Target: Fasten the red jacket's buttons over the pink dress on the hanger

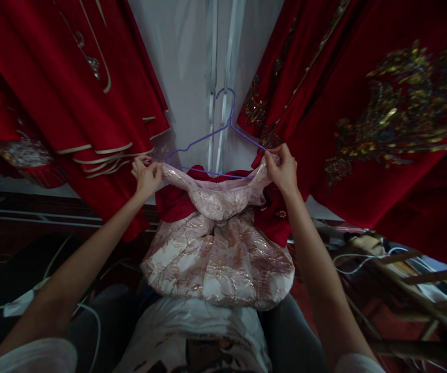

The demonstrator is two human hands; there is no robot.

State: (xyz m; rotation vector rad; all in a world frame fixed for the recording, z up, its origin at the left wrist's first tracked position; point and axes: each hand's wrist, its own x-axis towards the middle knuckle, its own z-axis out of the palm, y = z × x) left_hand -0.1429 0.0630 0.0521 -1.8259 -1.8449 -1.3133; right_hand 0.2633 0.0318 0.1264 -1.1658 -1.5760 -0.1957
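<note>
A small pale pink dress (223, 269) with a shiny woven pattern and a puffed skirt spreads out in front of my body. Its neckline sags between my two hands. At the left shoulder, my left hand (148, 177) pinches the cloth. My right hand (283, 168) grips the other shoulder, close to the right arm of a purple wire hanger (203, 137). The hanger's lower bar runs across the dress's neck opening, and its hook points up towards the pale wall. Whether the hanger's ends sit inside the shoulders is hard to make out.
Red garments (110, 98) with pale trim hang at the left. On the right hang more red garments (324, 171), one with gold sequin work (409, 109). Between them stands a pale wall (172, 46). A wooden rack (421, 305) with a white cord is at lower right.
</note>
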